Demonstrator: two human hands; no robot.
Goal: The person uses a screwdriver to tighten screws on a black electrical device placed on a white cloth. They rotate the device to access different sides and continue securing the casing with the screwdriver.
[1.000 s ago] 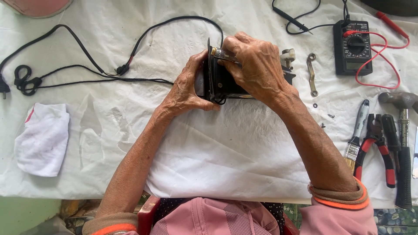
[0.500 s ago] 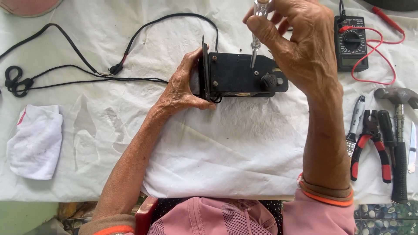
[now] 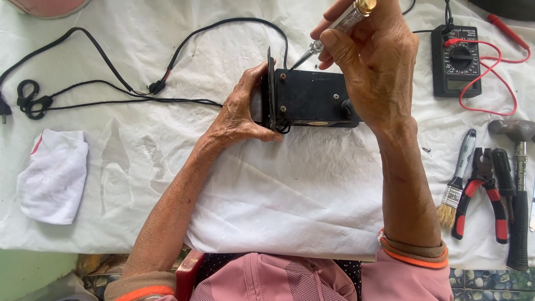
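Observation:
A black metal box [image 3: 309,100] lies on its side on the white sheet. My left hand [image 3: 239,111] grips its left end, where a flat end plate stands upright. My right hand [image 3: 370,61] holds a clear-handled screwdriver [image 3: 334,28] with a brass cap. The screwdriver is tilted, and its tip points down at the box's top left corner, next to a screw. A black cord [image 3: 223,28] runs from the box away to the left.
A black multimeter [image 3: 456,61] with red leads sits at the upper right. A paintbrush [image 3: 457,178], red-handled pliers [image 3: 484,195] and a hammer [image 3: 519,189] lie at the right. A folded white cloth [image 3: 53,175] rests at the left, near coiled black cable [image 3: 30,100].
My right hand lifted off the box with the screwdriver, then swung its tip from the middle of the box toward the top left corner. The left hand kept its grip.

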